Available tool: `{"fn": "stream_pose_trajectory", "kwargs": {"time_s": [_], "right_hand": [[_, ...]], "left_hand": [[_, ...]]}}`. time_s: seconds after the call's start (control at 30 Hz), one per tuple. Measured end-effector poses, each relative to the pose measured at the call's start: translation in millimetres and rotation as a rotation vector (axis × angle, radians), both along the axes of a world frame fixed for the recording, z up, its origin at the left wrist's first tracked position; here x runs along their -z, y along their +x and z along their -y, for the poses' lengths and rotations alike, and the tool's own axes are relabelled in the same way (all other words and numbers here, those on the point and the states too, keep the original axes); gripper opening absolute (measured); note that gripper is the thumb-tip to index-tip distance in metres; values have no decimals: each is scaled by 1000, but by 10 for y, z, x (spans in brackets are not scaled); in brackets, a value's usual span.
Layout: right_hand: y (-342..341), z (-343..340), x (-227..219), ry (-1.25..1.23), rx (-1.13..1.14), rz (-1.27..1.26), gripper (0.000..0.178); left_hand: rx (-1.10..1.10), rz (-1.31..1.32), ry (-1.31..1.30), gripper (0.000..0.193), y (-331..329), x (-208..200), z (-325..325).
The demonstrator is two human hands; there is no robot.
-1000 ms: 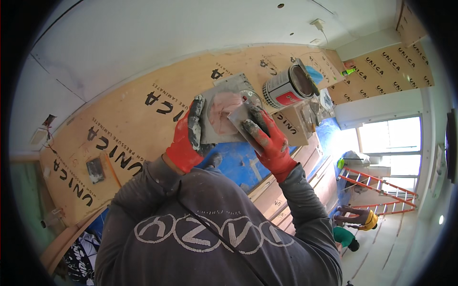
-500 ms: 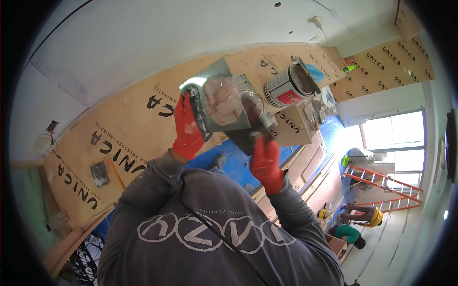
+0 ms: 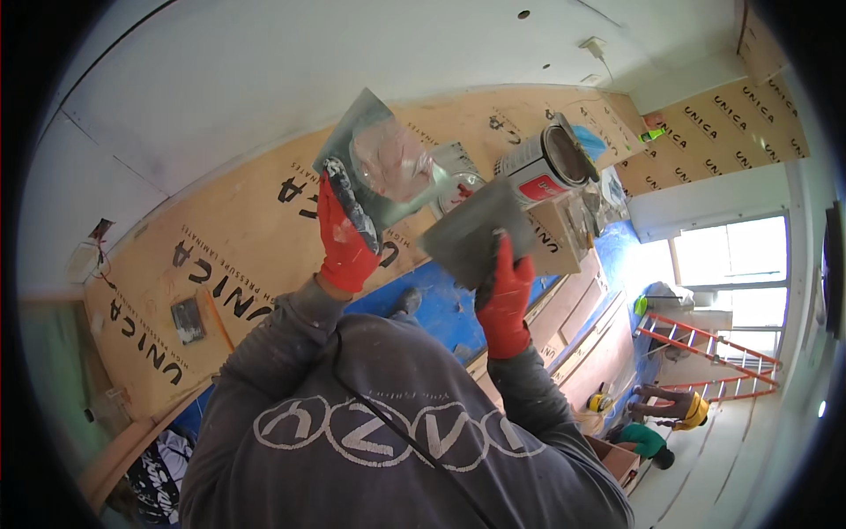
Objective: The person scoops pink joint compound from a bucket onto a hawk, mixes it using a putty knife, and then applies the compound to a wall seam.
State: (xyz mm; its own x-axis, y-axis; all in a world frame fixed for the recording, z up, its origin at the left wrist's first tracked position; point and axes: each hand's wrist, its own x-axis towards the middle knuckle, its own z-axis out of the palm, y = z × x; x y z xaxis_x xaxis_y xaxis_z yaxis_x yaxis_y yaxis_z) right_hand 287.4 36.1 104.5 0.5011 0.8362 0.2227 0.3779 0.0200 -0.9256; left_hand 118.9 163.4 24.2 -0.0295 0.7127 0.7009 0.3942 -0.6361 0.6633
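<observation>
My left hand (image 3: 345, 242), in a red glove, is closed on the handle of a flat steel plastering trowel (image 3: 359, 113). A mound of pinkish filler paste (image 3: 392, 159) lies on its blade, which is tilted. My right hand (image 3: 506, 304), also red-gloved, grips a second trowel (image 3: 476, 231); its broad grey blade faces up, just right of the paste-laden one. The thumb lies on this blade, and its handle is mostly hidden by the hand. Beyond the blades stand an open paint tin (image 3: 460, 187), partly covered, and a large open bucket (image 3: 531, 165).
A counter covered in brown printed sheeting (image 3: 247, 238) runs along the white wall. On it lies a small dark plate (image 3: 187, 321). Blue covering (image 3: 441, 309) and wooden boards (image 3: 577, 304) are below. To the right are an orange ladder (image 3: 709, 348) and two bending people (image 3: 692, 411).
My right trowel has come away from the left one and turned its broad face up. The left trowel has tilted, its far corner swinging left. Both hands keep their grip.
</observation>
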Motion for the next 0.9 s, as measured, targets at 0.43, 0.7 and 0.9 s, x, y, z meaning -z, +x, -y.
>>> {"fn": "stream_pose_trajectory", "kwargs": {"time_s": [0.43, 0.7, 0.9], "right_hand": [[-137, -204, -174, 173, -1, 428, 40], [-118, -232, -411, 226, 37, 724, 43], [17, -279, -709, 363, 137, 925, 41]], "left_hand": [[380, 464, -75, 57, 157, -381, 300], [862, 765, -959, 56, 9, -81, 459], [389, -17, 34, 64, -271, -163, 272]]}}
